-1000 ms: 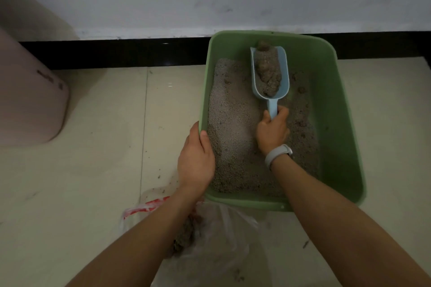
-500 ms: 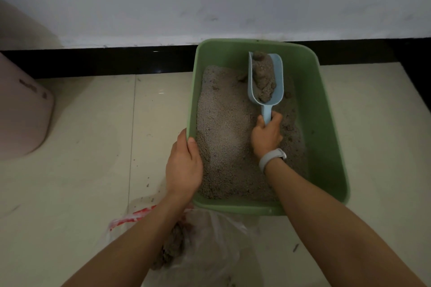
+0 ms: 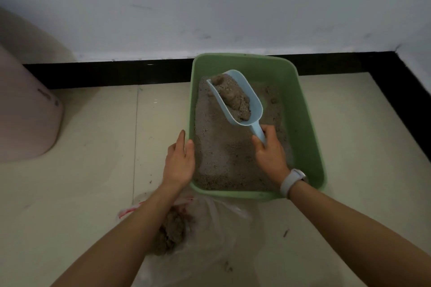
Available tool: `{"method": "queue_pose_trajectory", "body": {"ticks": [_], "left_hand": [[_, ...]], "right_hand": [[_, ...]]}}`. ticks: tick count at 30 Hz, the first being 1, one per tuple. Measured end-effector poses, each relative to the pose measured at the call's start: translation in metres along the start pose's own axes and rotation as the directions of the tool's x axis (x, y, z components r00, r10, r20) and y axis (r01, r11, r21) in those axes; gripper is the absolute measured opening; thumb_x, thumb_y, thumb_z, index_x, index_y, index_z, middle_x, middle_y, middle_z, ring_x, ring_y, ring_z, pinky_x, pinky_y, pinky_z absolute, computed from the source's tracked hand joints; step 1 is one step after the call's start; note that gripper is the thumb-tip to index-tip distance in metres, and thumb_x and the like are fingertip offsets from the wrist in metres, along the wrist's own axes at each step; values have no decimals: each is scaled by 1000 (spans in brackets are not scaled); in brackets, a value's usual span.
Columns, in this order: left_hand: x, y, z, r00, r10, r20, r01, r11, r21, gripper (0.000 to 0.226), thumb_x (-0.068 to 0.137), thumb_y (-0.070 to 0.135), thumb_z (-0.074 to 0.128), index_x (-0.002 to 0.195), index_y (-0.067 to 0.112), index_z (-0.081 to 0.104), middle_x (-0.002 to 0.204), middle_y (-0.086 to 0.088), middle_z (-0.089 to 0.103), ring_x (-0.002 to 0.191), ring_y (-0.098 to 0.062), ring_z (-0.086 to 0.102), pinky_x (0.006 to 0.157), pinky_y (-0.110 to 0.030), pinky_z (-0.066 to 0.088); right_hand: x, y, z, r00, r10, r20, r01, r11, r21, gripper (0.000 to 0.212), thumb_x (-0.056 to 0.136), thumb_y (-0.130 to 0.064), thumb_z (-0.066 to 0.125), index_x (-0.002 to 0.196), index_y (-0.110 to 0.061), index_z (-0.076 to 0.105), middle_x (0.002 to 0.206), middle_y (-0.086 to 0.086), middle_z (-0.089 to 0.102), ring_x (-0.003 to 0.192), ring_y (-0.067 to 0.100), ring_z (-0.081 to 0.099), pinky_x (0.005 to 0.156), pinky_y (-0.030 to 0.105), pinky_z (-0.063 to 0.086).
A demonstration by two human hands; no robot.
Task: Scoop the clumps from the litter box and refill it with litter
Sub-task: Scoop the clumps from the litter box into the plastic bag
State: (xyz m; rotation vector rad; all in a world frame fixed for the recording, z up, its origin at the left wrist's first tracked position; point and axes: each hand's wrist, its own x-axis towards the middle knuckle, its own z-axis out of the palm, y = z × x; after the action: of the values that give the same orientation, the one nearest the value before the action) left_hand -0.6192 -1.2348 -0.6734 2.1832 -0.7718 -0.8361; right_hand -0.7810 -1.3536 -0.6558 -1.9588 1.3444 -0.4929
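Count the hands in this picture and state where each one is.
2. The left hand rests on the box's left rim; the right hand grips the scoop handle over the litter.

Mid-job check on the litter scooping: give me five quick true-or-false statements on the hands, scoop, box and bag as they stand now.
1. The right hand grips the blue scoop by its handle. True.
2. The scoop is empty. False: it carries a brown clump.
3. The left hand rests on the green litter box at its left wall. True.
4. The plastic bag lies beyond the box by the wall. False: it lies on the floor on the near side.
5. The bag holds no clumps yet. False: clumped litter already lies inside.
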Motion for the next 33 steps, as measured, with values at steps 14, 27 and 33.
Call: {"method": "queue_pose_trajectory", "body": {"ticks": [14,27,33], "left_hand": [[-88,-97,-98,960,-277,38,251,913,322,50,95,34,45,138,10,39,140,-19,43,127,-34,42,104,-37,32],[-121,-116,-110,934,-357,10,351,910,-222,29,93,14,53,66,3,58,60,-13,52,36,-13,49,35,-14,40],[-122,-107,-106,944,-327,48,328,908,-261,24,91,15,55,75,0,65,70,-15,58,56,-19,56,59,-29,53]], "right_hand": [[-116,-23,-37,926,-262,272,251,965,77,12,88,-26,49,99,-24,46,82,-10,52,78,24,55,69,39,43],[-159,6,-34,709,-225,668,523,803,-285,30,91,-40,42,115,-23,49,101,4,65,85,27,59,69,35,43],[-149,-56,-31,631,-342,696,745,519,-420,30,93,-36,45,120,-23,48,116,1,60,102,30,58,66,29,33]]}}
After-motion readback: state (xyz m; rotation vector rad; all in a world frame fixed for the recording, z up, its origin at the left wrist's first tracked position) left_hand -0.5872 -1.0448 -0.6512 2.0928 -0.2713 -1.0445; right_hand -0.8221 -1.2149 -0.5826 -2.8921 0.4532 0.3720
